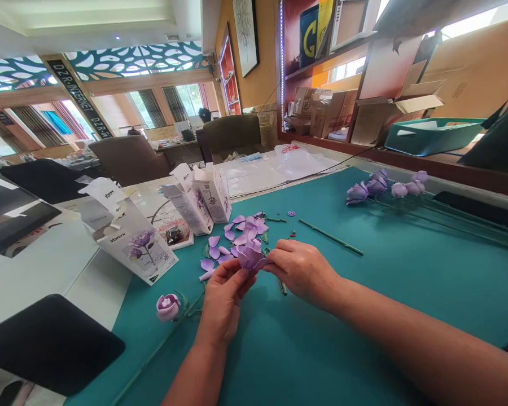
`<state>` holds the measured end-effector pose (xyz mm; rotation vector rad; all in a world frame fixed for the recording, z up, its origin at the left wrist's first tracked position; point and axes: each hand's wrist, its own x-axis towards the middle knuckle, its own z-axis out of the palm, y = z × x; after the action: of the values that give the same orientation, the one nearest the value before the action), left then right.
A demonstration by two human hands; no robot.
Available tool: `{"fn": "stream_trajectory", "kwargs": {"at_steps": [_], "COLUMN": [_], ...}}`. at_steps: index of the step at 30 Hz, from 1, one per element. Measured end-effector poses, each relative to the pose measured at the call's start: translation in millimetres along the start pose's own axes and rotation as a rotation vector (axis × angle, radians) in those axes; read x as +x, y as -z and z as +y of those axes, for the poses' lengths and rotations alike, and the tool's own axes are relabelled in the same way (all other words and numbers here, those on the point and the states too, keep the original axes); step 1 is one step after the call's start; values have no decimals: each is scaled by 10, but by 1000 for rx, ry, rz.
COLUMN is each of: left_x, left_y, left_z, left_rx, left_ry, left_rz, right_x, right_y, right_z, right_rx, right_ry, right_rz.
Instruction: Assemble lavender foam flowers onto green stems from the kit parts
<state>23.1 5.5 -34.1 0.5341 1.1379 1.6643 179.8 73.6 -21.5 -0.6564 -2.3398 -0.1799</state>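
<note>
The person's left hand (222, 304) was curled narrow beneath a lilac foam flower head (250, 255), and its fingers (232, 276) cupped the underside. The right hand (300, 270) came in from the other side, also narrow, pinching the flower's edge between thumb and fingertips. The flower sat between both hands, held just above the mat, with layered petals curving around its centre, so the work in hand was at this head. Directly beneath the right hand lay a short dark green stem piece (283, 287). At eleven o'clock, a scatter of loose lilac foam petals (232, 239) spread over a teal work mat (364, 316), with a tiny purple disc (290, 213) beyond them. A thin green plastic stem (330, 237) lay apart at two o'clock, and farther out in that direction rested a bunch of finished lilac foam roses (385, 186) on long stems. At nine o'clock lay a single pink-lilac rosebud (168, 307) with green leaves. Open white cardboard kit boxes (131, 242) printed with purple flowers stood at ten and eleven o'clock, and a clear plastic sheet (275, 166) lay at twelve o'clock, before two brown upholstered chairs (232, 135).
</note>
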Motion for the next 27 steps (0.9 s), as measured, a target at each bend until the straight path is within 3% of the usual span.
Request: {"fn": "stream_trajectory", "kwargs": {"at_steps": [11, 18, 27], "left_x": [24, 18, -1], "left_y": [35, 44, -4], "left_z": [-38, -9, 15], "left_rx": [-3, -23, -14], "left_ry": [-1, 11, 18], "left_rz": [-17, -28, -46], "right_x": [4, 39, 44], "right_y": [5, 43, 34], "right_z": [2, -12, -23], "right_rx": [23, 246, 268], "right_ry": [-27, -114, -106], "right_rz": [-11, -8, 42]}}
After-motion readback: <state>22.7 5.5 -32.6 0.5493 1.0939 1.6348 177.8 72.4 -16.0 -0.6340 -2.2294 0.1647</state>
